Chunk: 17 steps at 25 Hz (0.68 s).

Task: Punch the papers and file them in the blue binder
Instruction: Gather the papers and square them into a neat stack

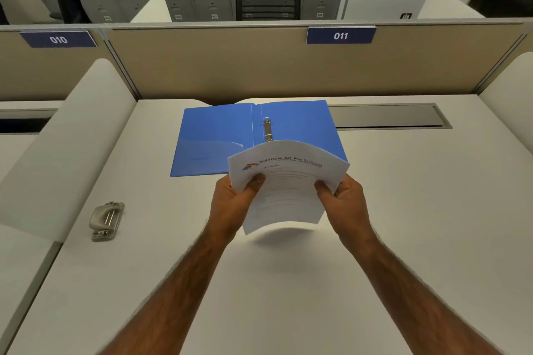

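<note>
A stack of white printed papers point(288, 181) is held above the desk, bowed upward in the middle. My left hand point(235, 202) grips its left edge and my right hand point(344, 200) grips its right edge. Behind the papers the blue binder point(213, 138) lies open flat on the desk, its metal ring mechanism point(267, 129) showing along the spine. The papers hide the binder's near right corner. A grey metal hole punch point(106, 220) sits on the desk to the left, apart from both hands.
The white desk point(418, 210) is bounded by a beige partition point(230, 66) at the back and rounded white dividers point(69, 147) on both sides. A grey cable tray lid point(386, 115) is set into the desk at the back right.
</note>
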Each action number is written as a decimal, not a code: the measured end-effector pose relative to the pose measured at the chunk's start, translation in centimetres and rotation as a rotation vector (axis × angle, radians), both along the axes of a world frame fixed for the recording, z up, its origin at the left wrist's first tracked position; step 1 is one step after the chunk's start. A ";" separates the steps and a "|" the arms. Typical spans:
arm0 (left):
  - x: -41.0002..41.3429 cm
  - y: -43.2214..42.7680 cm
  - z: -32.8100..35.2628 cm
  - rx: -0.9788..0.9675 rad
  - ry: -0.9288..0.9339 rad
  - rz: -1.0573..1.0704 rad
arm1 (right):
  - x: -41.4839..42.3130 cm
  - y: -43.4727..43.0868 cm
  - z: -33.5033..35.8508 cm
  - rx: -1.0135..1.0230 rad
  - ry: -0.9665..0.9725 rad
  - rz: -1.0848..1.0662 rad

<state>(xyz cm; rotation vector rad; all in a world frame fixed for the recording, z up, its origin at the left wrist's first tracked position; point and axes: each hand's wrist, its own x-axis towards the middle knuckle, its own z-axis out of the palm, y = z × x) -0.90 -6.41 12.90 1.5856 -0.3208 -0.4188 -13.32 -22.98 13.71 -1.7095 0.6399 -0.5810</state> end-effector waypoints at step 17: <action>2.2 -1.5 -8.6 0.217 0.362 0.006 | 0.2 0.0 -8.7 0.214 0.407 -0.046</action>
